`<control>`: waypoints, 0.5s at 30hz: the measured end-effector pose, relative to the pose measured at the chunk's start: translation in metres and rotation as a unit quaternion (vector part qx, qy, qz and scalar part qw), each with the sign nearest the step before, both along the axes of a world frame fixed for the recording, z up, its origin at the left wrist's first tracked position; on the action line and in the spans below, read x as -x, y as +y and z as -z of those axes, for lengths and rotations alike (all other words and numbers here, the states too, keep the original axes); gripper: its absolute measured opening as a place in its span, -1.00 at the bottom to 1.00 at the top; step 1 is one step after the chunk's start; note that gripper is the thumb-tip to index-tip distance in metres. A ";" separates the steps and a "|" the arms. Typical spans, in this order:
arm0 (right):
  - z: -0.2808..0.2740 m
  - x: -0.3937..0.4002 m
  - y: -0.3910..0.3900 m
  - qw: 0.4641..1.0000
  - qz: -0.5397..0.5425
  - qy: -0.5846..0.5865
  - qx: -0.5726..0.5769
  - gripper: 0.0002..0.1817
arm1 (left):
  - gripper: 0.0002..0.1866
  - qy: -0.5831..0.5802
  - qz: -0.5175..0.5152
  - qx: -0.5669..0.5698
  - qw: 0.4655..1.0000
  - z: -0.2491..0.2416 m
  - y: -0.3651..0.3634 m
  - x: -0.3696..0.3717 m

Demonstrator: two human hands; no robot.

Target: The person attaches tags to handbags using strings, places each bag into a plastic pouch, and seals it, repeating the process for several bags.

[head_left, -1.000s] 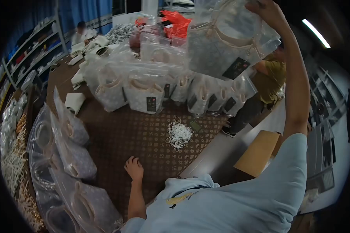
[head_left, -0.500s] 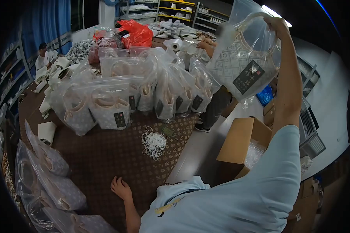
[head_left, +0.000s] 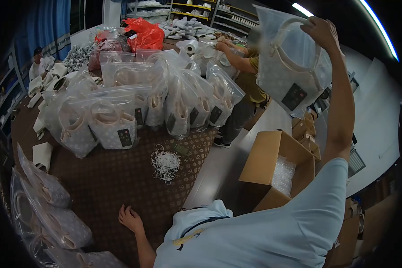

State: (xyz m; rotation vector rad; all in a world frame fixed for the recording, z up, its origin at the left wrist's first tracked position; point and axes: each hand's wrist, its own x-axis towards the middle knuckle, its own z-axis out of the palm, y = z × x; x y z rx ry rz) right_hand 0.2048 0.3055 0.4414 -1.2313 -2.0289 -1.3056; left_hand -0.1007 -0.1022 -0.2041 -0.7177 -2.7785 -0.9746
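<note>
High at the upper right, my right hand (head_left: 320,33) grips a light handbag (head_left: 277,85) by the handle and its clear plastic sleeve. The bag hangs upright, with a dark tag on its front. My left hand (head_left: 131,219) is over the brown patterned table (head_left: 107,187), fingers spread and nothing in them. Nearest to it on the table are a heap of white strings (head_left: 166,164) and a small dark green card (head_left: 182,149). Several bagged handbags (head_left: 113,125) stand upright in rows beyond. More wrapped handbags (head_left: 67,228) lie at the left edge.
An open cardboard box (head_left: 261,163) with bubble wrap (head_left: 283,175) in it stands right of the table. Behind the raised bag, a co-worker's arm (head_left: 236,60) reaches over the table. Another person (head_left: 36,64) is at far left. A red plastic bag (head_left: 145,35) lies at the back.
My right hand still holds the wrapped handbag up; its front has turned slightly. The view has shifted, so the table things sit further left. My left hand stays open over the table.
</note>
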 end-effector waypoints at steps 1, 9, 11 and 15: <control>-0.002 -0.003 -0.008 1.000 0.004 -0.005 0.000 -0.57 | -0.83 0.002 -0.004 0.006 1.000 0.000 0.000 0.000; 0.025 -0.066 0.036 0.872 -0.137 0.368 0.293 -0.70 | -0.83 0.018 -0.003 0.016 1.000 0.004 -0.003 0.002; 0.041 -0.083 0.055 0.789 -0.186 0.448 0.378 -0.73 | -0.82 0.012 -0.003 0.017 1.000 0.005 -0.005 0.002; 0.049 -0.084 0.051 0.639 -0.177 0.532 0.527 -0.86 | -0.82 0.013 0.008 0.014 1.000 0.004 -0.006 0.001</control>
